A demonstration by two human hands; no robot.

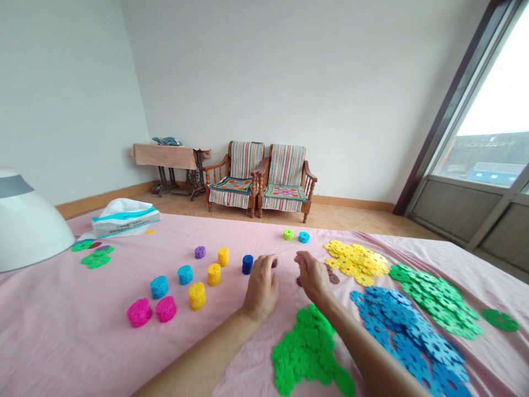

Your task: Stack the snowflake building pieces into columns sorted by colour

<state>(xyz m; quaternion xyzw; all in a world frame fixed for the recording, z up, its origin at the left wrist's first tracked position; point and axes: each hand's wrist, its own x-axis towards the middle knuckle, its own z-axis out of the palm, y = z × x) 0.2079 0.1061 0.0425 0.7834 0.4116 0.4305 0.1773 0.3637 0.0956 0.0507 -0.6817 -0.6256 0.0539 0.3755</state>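
Observation:
My left hand (263, 288) is closed, its fingers curled round small brown notched discs (274, 263) that show at the fingertips. To its left stands a dark blue stack of discs (247, 264). My right hand (314, 277) is bent with thumb and fingers close together, over loose brown notched discs (332, 275) on the cloth. Whatever sits between its fingertips is hidden. A gap separates the two hands. Below my right hand spreads a pile of bright green discs (306, 347), partly covered by my forearm.
Pink (166, 309), yellow (197, 296), light blue (159, 287) and purple (200, 252) stacks stand left. Lime (288, 235) and blue (304, 237) stacks stand farther back. Yellow (355, 260), blue (409, 331) and green (438, 298) piles lie right. A tissue pack (126, 219) sits back left.

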